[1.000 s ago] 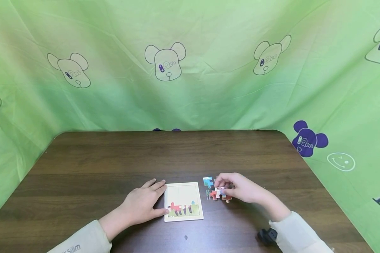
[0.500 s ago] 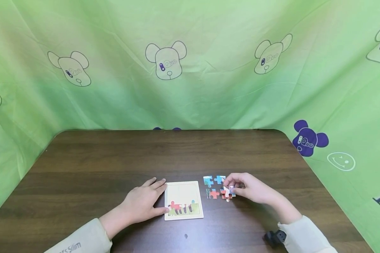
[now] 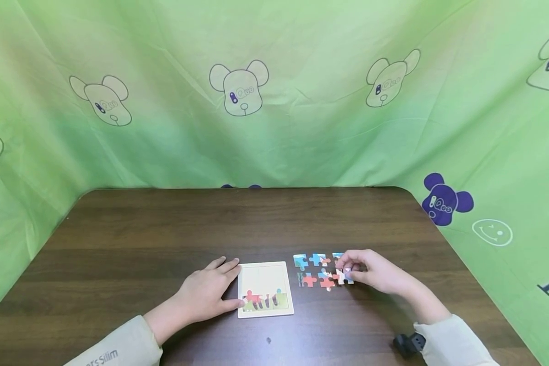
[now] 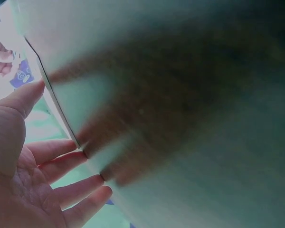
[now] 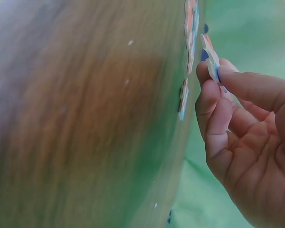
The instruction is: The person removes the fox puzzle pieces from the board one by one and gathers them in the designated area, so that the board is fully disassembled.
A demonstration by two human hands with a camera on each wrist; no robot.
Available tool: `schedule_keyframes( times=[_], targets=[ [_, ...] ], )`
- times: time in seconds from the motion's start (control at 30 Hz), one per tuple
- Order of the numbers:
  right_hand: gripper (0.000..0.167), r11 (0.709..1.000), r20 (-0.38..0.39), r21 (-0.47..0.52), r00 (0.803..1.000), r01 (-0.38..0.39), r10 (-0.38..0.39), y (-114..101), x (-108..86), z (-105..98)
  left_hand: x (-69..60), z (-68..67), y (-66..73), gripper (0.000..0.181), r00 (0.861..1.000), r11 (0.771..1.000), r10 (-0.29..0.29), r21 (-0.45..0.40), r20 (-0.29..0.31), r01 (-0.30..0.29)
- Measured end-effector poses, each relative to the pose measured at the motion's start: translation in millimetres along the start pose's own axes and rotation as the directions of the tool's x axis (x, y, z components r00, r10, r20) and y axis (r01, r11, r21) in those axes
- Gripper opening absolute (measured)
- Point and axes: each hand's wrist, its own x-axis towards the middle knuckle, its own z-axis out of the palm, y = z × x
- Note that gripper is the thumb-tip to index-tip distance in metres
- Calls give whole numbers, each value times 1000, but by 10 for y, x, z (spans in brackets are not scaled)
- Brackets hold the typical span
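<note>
A pale square puzzle board (image 3: 265, 277) lies near the table's front, its bottom row filled with green and red pieces and its upper part bare. My left hand (image 3: 210, 296) rests at the board's left side, fingers spread, with the thumb touching its lower left edge; the left wrist view shows the fingertips along that edge. Between thumb and fingers my right hand (image 3: 370, 269) pinches a puzzle piece (image 5: 211, 61), raised off the table in the right wrist view. In the head view it hovers over the right end of the loose pieces, hiding part of them.
Several loose puzzle pieces (image 3: 308, 279) lie in two rough rows right of the board, blue ones behind and red ones in front. The brown wooden table (image 3: 164, 223) ends at a green curtain (image 3: 302, 142). A black device (image 3: 408, 344) sits by the right cuff.
My right hand has moved to the right over the loose pieces, carrying the pinched puzzle piece and uncovering more of those beneath. The left hand and the board stay where they were.
</note>
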Motion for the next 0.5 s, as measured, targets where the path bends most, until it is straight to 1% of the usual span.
schedule_keyframes(
  times=[0.23,0.4,0.5],
  targets=[
    [13,1000,0,-21,1000,-5,5,63,-44,-12,-4,-2,2,75,1000,1000,3,1,0,-3],
    [12,999,5,-23,1000,-24,24,79,-52,-10,-6,-4,4,75,1000,1000,6,1,-1,-6],
    [11,999,-5,-40,999,-34,34,79,-52,-14,-8,-9,6,76,1000,1000,6,6,-4,-6]
  ],
)
